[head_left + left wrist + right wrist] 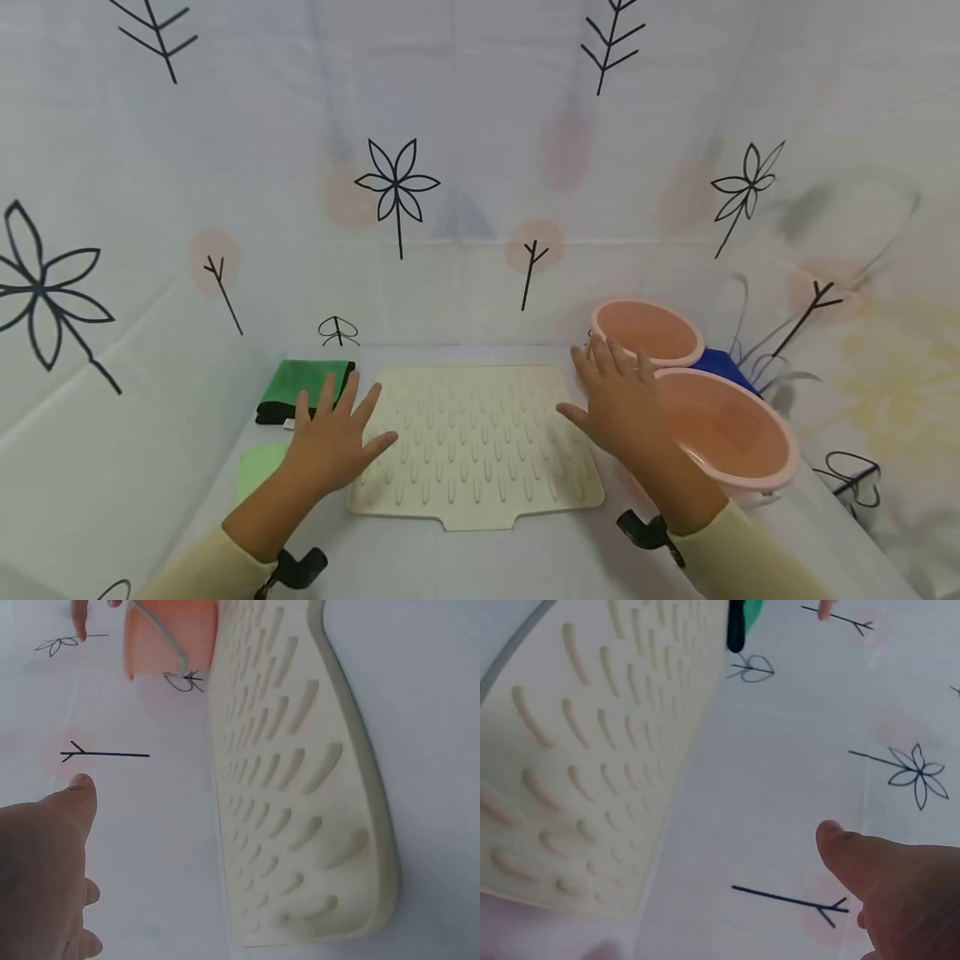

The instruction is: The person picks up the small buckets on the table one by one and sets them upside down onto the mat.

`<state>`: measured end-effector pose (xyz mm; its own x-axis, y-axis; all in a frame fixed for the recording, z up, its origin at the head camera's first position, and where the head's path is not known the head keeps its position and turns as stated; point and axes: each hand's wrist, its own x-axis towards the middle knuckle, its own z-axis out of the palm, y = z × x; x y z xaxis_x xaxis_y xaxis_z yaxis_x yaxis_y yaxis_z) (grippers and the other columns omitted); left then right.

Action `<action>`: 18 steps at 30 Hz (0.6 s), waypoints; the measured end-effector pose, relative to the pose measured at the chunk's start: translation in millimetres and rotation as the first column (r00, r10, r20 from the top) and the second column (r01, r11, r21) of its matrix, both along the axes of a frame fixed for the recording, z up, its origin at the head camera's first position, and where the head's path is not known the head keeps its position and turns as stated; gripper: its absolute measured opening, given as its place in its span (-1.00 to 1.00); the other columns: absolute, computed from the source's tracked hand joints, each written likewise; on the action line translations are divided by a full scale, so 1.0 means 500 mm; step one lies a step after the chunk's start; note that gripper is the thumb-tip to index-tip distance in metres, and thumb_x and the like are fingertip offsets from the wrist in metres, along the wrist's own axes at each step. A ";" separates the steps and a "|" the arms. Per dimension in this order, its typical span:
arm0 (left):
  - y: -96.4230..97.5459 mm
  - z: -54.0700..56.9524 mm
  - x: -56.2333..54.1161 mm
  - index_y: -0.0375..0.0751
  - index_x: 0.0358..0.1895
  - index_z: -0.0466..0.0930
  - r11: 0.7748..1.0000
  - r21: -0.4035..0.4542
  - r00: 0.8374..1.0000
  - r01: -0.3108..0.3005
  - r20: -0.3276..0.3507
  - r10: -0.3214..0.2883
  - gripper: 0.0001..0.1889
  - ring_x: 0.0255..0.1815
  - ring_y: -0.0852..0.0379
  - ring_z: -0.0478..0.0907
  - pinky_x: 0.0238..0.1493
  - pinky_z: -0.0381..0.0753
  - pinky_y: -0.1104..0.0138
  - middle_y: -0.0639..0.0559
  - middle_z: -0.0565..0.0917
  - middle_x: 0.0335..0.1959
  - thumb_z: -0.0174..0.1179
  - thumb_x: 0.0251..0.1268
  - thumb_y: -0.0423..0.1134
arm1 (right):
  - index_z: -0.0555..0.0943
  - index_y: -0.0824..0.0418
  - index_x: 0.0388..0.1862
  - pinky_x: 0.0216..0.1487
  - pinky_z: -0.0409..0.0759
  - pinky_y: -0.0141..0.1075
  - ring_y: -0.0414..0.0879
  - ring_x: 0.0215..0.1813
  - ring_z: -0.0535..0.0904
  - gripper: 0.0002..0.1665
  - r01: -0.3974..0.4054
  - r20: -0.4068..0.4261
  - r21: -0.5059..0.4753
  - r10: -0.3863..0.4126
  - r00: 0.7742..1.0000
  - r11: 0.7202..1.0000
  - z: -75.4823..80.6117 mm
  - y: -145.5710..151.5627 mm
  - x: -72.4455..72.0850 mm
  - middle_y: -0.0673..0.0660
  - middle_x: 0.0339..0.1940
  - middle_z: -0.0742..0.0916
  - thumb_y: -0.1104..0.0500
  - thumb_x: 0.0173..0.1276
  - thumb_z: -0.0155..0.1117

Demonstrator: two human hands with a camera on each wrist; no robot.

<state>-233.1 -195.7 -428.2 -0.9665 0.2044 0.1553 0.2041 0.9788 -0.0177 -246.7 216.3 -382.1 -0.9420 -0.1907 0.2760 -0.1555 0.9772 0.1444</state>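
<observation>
A cream washboard (472,442) with rows of raised ridges lies flat on the white table, its tab towards me. My left hand (330,442) is spread above the board's left edge, fingers straight and apart, holding nothing. Over the right edge my right hand (618,404) is spread in the same way, overlapping the pink basins in the head view. In the left wrist view the left thumb (75,802) points away from the washboard (300,772). The right thumb (847,851) likewise shows apart from the board (592,750) in the right wrist view.
Two pink basins, a rear one (648,329) and a front one (735,429), stand at the right with a blue item (723,367) behind. A folded green cloth (307,383) with black edging and a light green piece (258,471) lie left. A patterned curtain (457,167) surrounds the table.
</observation>
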 end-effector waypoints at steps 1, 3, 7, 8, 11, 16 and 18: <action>0.004 -0.005 0.009 0.04 0.71 0.08 0.999 0.042 1.000 -0.006 0.020 0.005 -0.06 0.70 -0.48 -0.19 0.49 -0.16 -0.53 -0.27 0.01 0.72 -0.02 0.44 0.49 | 0.15 0.13 0.72 0.62 -0.19 0.40 0.33 0.73 -0.01 0.24 0.006 0.003 -0.029 -0.006 1.000 1.000 0.001 0.004 0.008 0.36 0.72 0.16 -0.43 0.27 0.39; 0.009 -0.021 0.024 0.00 0.70 0.09 0.993 0.117 0.998 -0.019 0.067 0.012 -0.03 0.68 -0.53 -0.18 0.48 -0.16 -0.54 -0.30 0.03 0.71 -0.07 0.43 0.53 | 0.13 0.15 0.72 0.61 -0.16 0.42 0.35 0.72 -0.02 0.24 0.022 0.017 -0.073 -0.020 1.000 0.997 0.001 0.014 0.026 0.37 0.72 0.16 -0.43 0.29 0.39; 0.016 -0.056 0.044 -0.06 0.70 0.08 0.975 0.209 0.989 -0.072 0.143 0.043 0.05 0.66 -0.59 -0.19 0.46 -0.19 -0.56 -0.36 0.04 0.70 -0.12 0.37 0.60 | 0.09 0.20 0.72 0.59 -0.10 0.42 0.41 0.70 -0.01 0.29 0.061 0.049 -0.164 -0.054 0.997 0.985 -0.001 0.036 0.059 0.42 0.71 0.16 -0.44 0.28 0.39; 0.016 -0.065 0.046 -0.07 0.70 0.08 0.973 0.214 0.988 -0.086 0.145 0.056 0.05 0.66 -0.59 -0.19 0.47 -0.18 -0.55 -0.36 0.04 0.70 -0.08 0.37 0.59 | 0.10 0.23 0.71 0.59 -0.06 0.42 0.42 0.69 0.01 0.31 0.074 0.049 -0.176 -0.066 0.997 0.982 -0.002 0.041 0.067 0.43 0.70 0.17 -0.46 0.27 0.39; 0.015 -0.088 0.049 -0.10 0.69 0.11 0.967 0.223 0.987 -0.127 0.129 0.099 0.04 0.66 -0.59 -0.16 0.46 -0.17 -0.55 -0.38 0.06 0.68 0.06 0.35 0.52 | 0.13 0.32 0.67 0.58 -0.01 0.42 0.45 0.64 0.09 0.35 0.098 0.038 -0.219 -0.091 0.995 0.971 -0.009 0.057 0.087 0.45 0.66 0.24 -0.45 0.21 0.45; 0.020 -0.115 0.049 -0.12 0.68 0.14 0.959 0.244 0.985 -0.145 0.127 0.116 0.07 0.66 -0.58 -0.16 0.46 -0.17 -0.55 -0.41 0.06 0.68 0.17 0.28 0.50 | 0.24 0.35 0.57 0.48 0.09 0.43 0.42 0.53 0.23 0.31 0.100 0.025 -0.249 -0.097 0.995 0.963 -0.020 0.086 0.116 0.44 0.53 0.40 -0.41 0.12 0.54; 0.023 -0.122 0.047 -0.12 0.68 0.14 0.955 0.260 0.985 -0.142 0.130 0.111 0.09 0.66 -0.59 -0.17 0.47 -0.17 -0.54 -0.41 0.06 0.67 0.19 0.26 0.51 | 0.30 0.34 0.52 0.42 0.18 0.41 0.38 0.48 0.30 0.27 0.099 0.016 -0.235 -0.098 0.995 0.967 -0.025 0.096 0.126 0.41 0.46 0.47 -0.42 0.10 0.55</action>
